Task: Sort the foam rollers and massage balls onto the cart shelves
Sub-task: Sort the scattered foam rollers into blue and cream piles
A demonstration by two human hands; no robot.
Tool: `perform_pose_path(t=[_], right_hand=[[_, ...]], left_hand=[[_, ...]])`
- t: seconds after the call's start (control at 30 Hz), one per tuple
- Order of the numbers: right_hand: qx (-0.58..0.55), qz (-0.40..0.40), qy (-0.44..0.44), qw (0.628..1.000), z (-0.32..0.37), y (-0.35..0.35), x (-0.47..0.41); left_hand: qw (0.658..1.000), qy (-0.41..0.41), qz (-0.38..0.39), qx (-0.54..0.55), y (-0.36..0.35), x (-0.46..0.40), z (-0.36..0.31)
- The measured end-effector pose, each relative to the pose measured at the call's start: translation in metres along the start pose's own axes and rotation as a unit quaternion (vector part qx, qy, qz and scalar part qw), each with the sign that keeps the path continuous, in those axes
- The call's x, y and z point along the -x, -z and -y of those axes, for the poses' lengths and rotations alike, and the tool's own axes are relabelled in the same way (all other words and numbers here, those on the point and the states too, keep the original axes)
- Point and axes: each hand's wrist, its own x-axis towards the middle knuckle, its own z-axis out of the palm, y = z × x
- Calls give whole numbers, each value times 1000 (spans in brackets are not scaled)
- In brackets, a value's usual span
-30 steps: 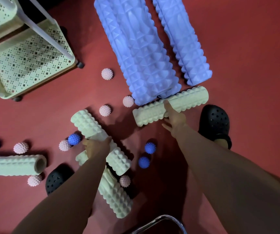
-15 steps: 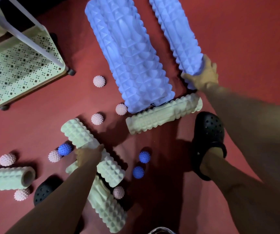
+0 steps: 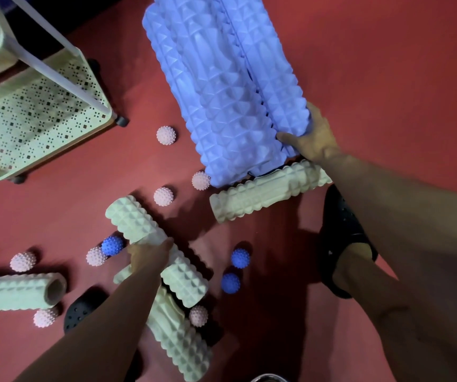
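Note:
Two long purple foam rollers lie side by side on the red floor, a wide one point(image 3: 213, 95) and a narrower one point(image 3: 271, 70) to its right. My right hand point(image 3: 311, 139) grips the near end of the narrower purple roller. My left hand point(image 3: 150, 253) grips the middle of a pale green roller point(image 3: 136, 224) that lies across another green roller point(image 3: 177, 340). A third green roller point(image 3: 265, 193) lies below the purple pair. A fourth point(image 3: 15, 292) sits at the left edge. Pink spiky balls point(image 3: 166, 135) and blue spiky balls point(image 3: 240, 257) are scattered around.
The cream cart point(image 3: 103, 111) with perforated shelves stands at the upper left on castors. My feet in black clogs are on the floor, one at the right point(image 3: 343, 230) and one at the lower left point(image 3: 79, 312). Open red floor stretches to the upper right.
My right hand left the green roller below the purple pair and took hold of the narrower purple roller's end, drawing it against the wide one. My left hand kept its grip.

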Motion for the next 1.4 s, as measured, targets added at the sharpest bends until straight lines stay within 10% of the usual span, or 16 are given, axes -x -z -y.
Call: perform_pose_path(t=[0.63,1.0,1.17,1.4], right_hand=[[157,-35,13,987,21,1,32],[21,-114,149,982,79,-3,177],[-169,67,37,983,102,-37,266],[-394,286,-113,866,90,-39,350]], left_hand=[[994,-96,5,-58,7,80,-47],[983,-144,83,77,67,158,-71],[958,-207,163,112,94,223,-75],[909,-273,310,61,97,284,-70]])
